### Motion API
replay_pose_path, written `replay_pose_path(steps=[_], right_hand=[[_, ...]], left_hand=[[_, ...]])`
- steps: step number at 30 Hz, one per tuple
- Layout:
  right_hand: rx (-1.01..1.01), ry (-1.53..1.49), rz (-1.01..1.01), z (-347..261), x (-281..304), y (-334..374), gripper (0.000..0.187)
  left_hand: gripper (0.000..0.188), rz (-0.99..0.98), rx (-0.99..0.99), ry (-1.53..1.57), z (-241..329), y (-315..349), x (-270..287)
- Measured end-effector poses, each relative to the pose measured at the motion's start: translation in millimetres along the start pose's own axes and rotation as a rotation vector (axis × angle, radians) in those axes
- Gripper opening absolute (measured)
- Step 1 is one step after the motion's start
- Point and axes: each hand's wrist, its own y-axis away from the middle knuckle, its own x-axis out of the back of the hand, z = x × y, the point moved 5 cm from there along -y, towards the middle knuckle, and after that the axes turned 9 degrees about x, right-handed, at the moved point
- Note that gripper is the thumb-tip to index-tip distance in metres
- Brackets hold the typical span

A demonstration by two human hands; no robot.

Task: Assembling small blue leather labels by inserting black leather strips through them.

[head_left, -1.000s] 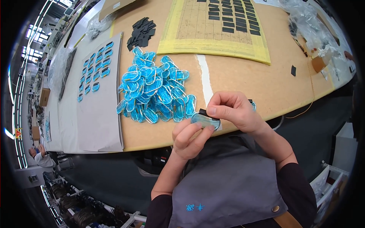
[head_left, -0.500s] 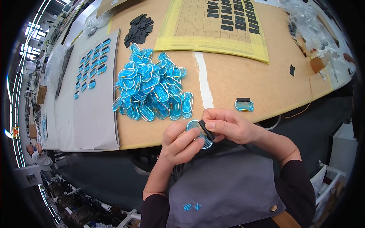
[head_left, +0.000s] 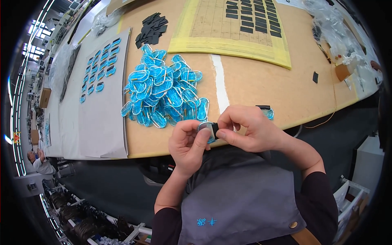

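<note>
My left hand pinches an oval blue piece with a shiny rim between thumb and fingers, just over the table's front edge. A short black strip sits at the right side of that piece. My right hand grips the strip's edge between thumb and forefinger; its other fingers are curled. Beyond my hands rises a heap of similar blue ovals. Partly behind my right hand lies another oval with a black strip along its top.
On the left, a grey board bears rows of ovals with black strips. Behind the heap is a pile of black strips. A yellow-edged board holds rows of strips. One loose strip and clear plastic bags lie at right.
My left hand has turned, its thumb now across the blue oval. My right hand has risen slightly, and the black strip shows at the oval's right side. The oval on the table is now partly covered.
</note>
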Motion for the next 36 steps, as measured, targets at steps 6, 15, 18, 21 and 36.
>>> replay_pose_path(steps=[6, 15, 18, 21, 36], right_hand=[[-0.096, -0.139, -0.03, 7, -3, 1, 0.01], [-0.308, -0.82, 0.106, 29, -23, 11, 0.007], [-0.421, -0.897, 0.137, 29, -21, 10, 0.007], [-0.319, -0.939, 0.129, 30, -26, 8, 0.01], [-0.306, -1.027, 0.078, 13, -30, 13, 0.014]], left_hand=[[0.014, -0.071, 0.159, 0.099, 3, -3, -5], [0.011, -0.073, 0.255, 0.325, -7, -12, -5], [0.01, -0.074, 0.24, 0.288, -4, -12, -8], [0.011, -0.103, 0.209, 0.208, -6, -11, -8], [0.005, -0.16, 0.182, 0.157, 4, -7, -10]])
